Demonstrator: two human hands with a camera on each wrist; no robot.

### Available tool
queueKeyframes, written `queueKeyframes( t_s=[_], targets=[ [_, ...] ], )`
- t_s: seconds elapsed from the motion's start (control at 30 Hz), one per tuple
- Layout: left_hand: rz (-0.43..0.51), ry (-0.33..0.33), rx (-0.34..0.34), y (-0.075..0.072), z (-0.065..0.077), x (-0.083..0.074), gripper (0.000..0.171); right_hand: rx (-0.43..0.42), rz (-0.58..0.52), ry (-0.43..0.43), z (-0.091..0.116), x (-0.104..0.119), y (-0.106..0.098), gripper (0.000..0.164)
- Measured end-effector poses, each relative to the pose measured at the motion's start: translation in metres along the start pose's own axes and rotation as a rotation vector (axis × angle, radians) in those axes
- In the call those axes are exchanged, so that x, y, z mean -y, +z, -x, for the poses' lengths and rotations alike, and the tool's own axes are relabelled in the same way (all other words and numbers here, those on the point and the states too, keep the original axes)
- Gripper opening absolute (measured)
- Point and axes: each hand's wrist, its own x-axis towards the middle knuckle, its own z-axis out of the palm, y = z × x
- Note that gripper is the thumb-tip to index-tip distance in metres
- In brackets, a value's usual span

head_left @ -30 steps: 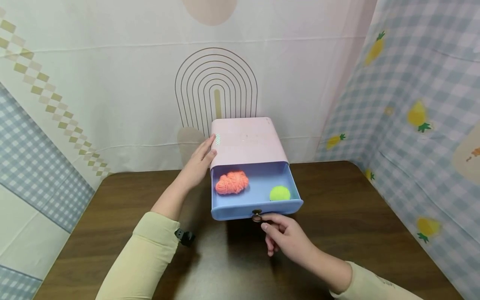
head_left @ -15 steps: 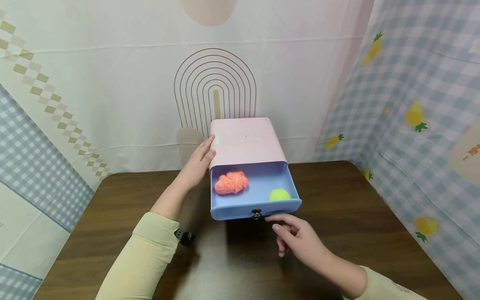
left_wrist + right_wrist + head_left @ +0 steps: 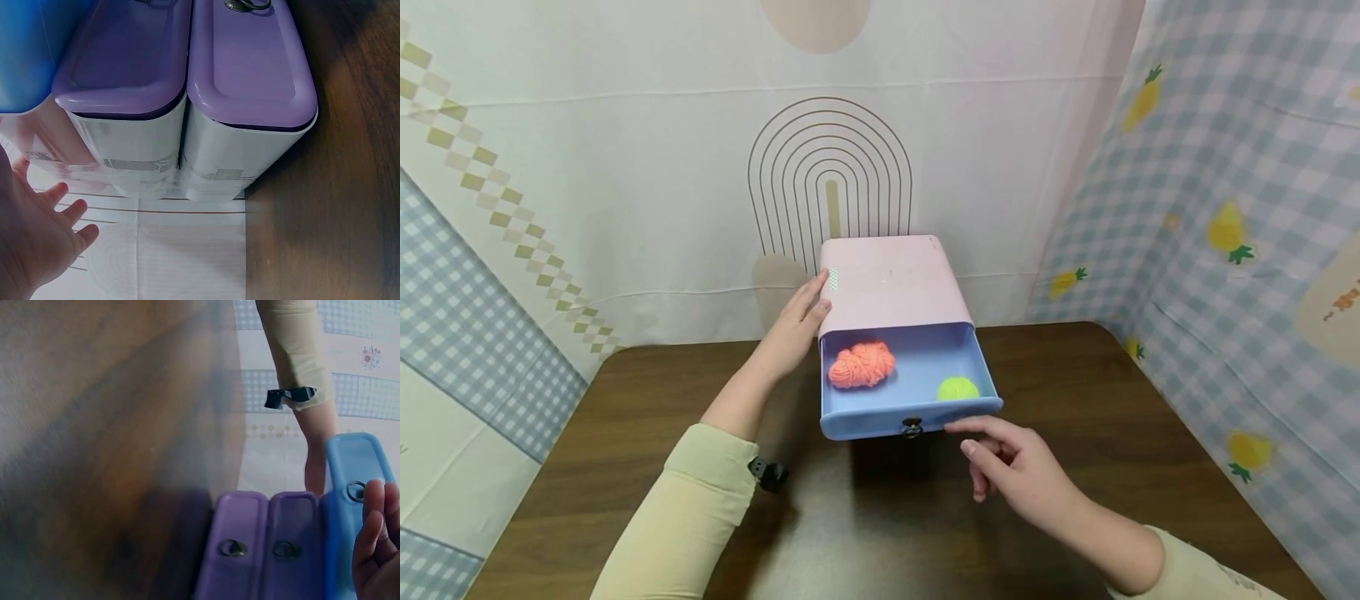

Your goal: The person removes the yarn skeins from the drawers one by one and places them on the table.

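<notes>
The left hand [image 3: 786, 335] rests extended fingers against the pink box [image 3: 891, 282], likely steadying it, while the right hand [image 3: 1021, 468] — fingers apart, holding nothing — is by the blue drawer [image 3: 865, 422], which juts from the box above the counter [image 3: 1067, 383].

Right hand [image 3: 378, 553] in front of the blue drawer [image 3: 342, 519]
Two purple drawers [image 3: 234, 575] with rings [image 3: 237, 549] alongside; beyond, a sleeved arm [image 3: 305, 359], black strap [image 3: 301, 395].

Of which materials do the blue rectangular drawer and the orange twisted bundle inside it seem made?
The blue rectangular drawer: probably plastic, smooth, slightly shiny, by its evenly coloured, rounded front; perhaps painted metal.
The orange twisted bundle: most likely yarn, matte, because wound strands show.
</notes>
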Motion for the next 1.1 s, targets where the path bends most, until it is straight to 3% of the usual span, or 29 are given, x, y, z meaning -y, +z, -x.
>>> queueKeyframes(
  t_s=[0.4,0.67,1.1],
  targets=[
    [0.007,0.008,-0.001,0.0,0.0,0.001,0.06,-0.06,0.064,-0.092,-0.009,0.021,-0.024,0.023],
    [0.007,0.009,0.0,0.0,0.0,0.0,0.061,-0.048,0.132,-0.048,-0.017,0.028,-0.032,0.022],
    [0.021,0.016,-0.011,0.002,0.0,0.001,0.062,0.112,0.305,0.108,-0.047,0.037,-0.065,0.029]
  ],
)
